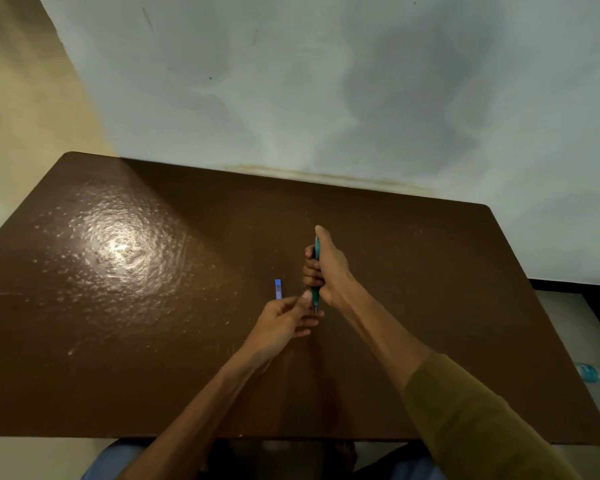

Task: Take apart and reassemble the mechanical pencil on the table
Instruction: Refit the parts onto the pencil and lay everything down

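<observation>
A teal mechanical pencil [316, 292] is gripped in my right hand [328, 268], fist wrapped round the barrel, thumb on its far end, tip pointing toward me. My left hand [286, 322] pinches at the pencil's tip end with thumb and fingers. Most of the barrel is hidden inside the right fist. A small blue case [278, 289] lies flat on the brown table [136, 306], just left of both hands.
The table's far edge meets a pale wall [326, 98]. A bright glare patch sits on the left of the tabletop. A light blue object [587, 372] lies on the floor beyond the table's right edge. My knees show below the near edge.
</observation>
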